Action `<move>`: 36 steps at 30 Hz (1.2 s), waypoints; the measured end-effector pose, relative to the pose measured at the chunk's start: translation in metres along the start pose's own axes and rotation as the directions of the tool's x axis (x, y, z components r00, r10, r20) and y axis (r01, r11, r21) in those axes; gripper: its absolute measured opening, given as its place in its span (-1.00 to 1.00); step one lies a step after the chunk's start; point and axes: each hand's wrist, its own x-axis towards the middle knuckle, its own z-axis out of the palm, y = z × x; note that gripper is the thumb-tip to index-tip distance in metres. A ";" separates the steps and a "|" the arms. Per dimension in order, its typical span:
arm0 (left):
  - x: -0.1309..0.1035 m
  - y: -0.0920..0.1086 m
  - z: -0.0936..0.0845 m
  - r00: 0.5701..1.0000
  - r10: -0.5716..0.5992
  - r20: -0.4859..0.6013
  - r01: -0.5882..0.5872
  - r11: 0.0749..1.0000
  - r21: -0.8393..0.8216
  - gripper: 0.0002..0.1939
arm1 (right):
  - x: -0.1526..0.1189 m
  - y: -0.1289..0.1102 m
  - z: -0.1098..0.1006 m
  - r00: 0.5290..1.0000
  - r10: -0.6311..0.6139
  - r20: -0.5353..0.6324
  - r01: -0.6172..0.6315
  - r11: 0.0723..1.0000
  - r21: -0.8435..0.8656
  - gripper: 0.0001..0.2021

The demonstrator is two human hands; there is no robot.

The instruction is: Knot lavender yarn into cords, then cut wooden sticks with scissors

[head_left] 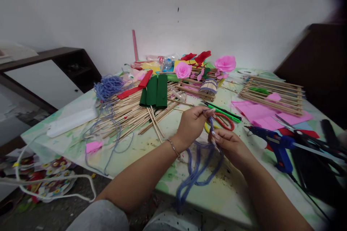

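My left hand [191, 122] pinches the upper end of a bundle of blue-purple yarn [189, 180] above the table's front part. Just below and to the right, my right hand [229, 146] has its fingers closed on the same yarn. Between the two hands runs a short twisted or braided-looking stretch. Loose loops of the yarn hang below my hands, over the table's front edge. Behind my hands lie scissors with red and yellow handles [226, 121], partly covered by my fingers. A tangled pile of similar yarn [110, 87] sits at the left.
Wooden sticks [130, 113], folded green paper [162, 92] and paper flowers [225, 64] cover the table's back. On the right are a stick frame [273, 94], pink paper [260, 113] and a blue glue gun [279, 148] with its cable. A white power strip [72, 122] lies left.
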 end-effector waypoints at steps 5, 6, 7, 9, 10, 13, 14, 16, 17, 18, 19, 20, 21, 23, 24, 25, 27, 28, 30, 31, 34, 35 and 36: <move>0.002 0.002 0.000 0.997 0.052 0.049 -0.049 0.998 -0.048 -0.69 | -0.003 -0.008 0.002 1.000 0.001 -0.012 0.000 0.993 0.119 -0.67; 0.002 0.001 0.000 0.997 0.063 0.051 -0.060 0.996 -0.071 -0.69 | -0.004 -0.011 0.003 1.000 -0.001 -0.001 0.001 0.985 0.170 -0.67; 0.003 0.001 0.000 0.996 0.067 0.053 -0.062 0.994 -0.095 -0.70 | -0.004 -0.013 0.004 1.000 -0.002 0.017 -0.002 0.975 0.220 -0.66; 0.003 0.002 0.000 0.997 0.035 0.070 -0.023 0.988 -0.152 -0.69 | -0.005 -0.016 0.006 0.998 0.000 0.066 -0.019 0.955 0.297 -0.67; 0.002 0.004 0.000 0.996 0.002 0.085 0.014 0.982 -0.186 -0.68 | -0.005 -0.017 0.007 0.995 0.001 0.098 -0.033 0.945 0.325 -0.67; 0.000 0.009 0.001 0.991 -0.073 0.117 0.101 0.960 -0.263 -0.65 | -0.006 -0.016 0.011 0.974 -0.015 0.225 -0.077 0.916 0.393 -0.66; -0.001 0.011 0.001 0.989 -0.082 0.121 0.112 0.956 -0.272 -0.65 | -0.006 -0.015 0.013 0.963 -0.027 0.268 -0.089 0.906 0.413 -0.65; -0.001 0.014 0.000 0.987 -0.094 0.132 0.128 0.952 -0.277 -0.63 | -0.006 -0.013 0.015 0.945 -0.056 0.324 -0.099 0.892 0.442 -0.64; -0.001 0.014 0.000 0.985 -0.103 0.141 0.139 0.950 -0.279 -0.62 | -0.007 -0.012 0.017 0.940 -0.069 0.333 -0.096 0.885 0.455 -0.64; -0.001 0.014 0.000 0.982 -0.112 0.150 0.152 0.946 -0.285 -0.61 | -0.007 -0.012 0.017 0.939 -0.080 0.334 -0.092 0.878 0.469 -0.63; 0.000 0.014 0.000 0.979 -0.125 0.160 0.168 0.941 -0.293 -0.61 | -0.007 -0.012 0.018 0.941 -0.087 0.326 -0.087 0.872 0.482 -0.63; 0.000 0.013 0.000 0.976 -0.138 0.170 0.185 0.936 -0.300 -0.61 | -0.007 -0.012 0.018 0.946 -0.091 0.311 -0.080 0.865 0.495 -0.63; 0.001 0.012 0.000 0.971 -0.153 0.183 0.204 0.930 -0.305 -0.61 | -0.007 -0.012 0.018 0.953 -0.091 0.290 -0.072 0.858 0.508 -0.63; 0.001 0.010 0.000 0.960 -0.177 0.216 0.240 0.919 -0.314 -0.61 | -0.006 -0.013 0.017 0.966 -0.084 0.245 -0.058 0.852 0.521 -0.64; 0.001 0.010 0.001 0.954 -0.186 0.233 0.256 0.911 -0.323 -0.61 | -0.006 -0.013 0.017 0.971 -0.081 0.225 -0.049 0.853 0.520 -0.65; 0.000 0.009 0.002 0.948 -0.195 0.253 0.274 0.902 -0.333 -0.60 | -0.006 -0.013 0.017 0.975 -0.077 0.207 -0.041 0.857 0.513 -0.65; -0.001 0.008 0.004 0.928 -0.228 0.295 0.326 0.881 -0.342 -0.56 | -0.006 -0.014 0.016 0.980 -0.071 0.184 -0.026 0.877 0.480 -0.63; -0.001 0.008 0.006 0.914 -0.254 0.317 0.359 0.870 -0.338 -0.54 | -0.006 -0.015 0.016 0.982 -0.069 0.178 -0.020 0.888 0.458 -0.61; -0.002 0.007 0.007 0.877 -0.302 0.373 0.427 0.846 -0.321 -0.50 | -0.006 -0.016 0.016 0.984 -0.074 0.162 -0.002 0.905 0.424 -0.59; -0.003 0.007 0.007 0.856 -0.315 0.410 0.456 0.834 -0.311 -0.47 | -0.006 -0.016 0.016 0.986 -0.082 0.145 0.014 0.908 0.419 -0.58; -0.004 0.009 0.007 0.772 -0.320 0.550 0.518 0.818 -0.252 -0.46 | -0.006 -0.016 0.013 0.991 -0.114 0.065 0.075 0.898 0.433 -0.58; -0.005 0.010 0.006 0.748 -0.318 0.583 0.525 0.820 -0.226 -0.48 | -0.006 -0.016 0.012 0.992 -0.121 0.037 0.094 0.898 0.430 -0.58; -0.006 0.010 0.005 0.735 -0.316 0.600 0.525 0.826 -0.208 -0.51 | -0.006 -0.016 0.011 0.992 -0.126 0.017 0.107 0.901 0.421 -0.58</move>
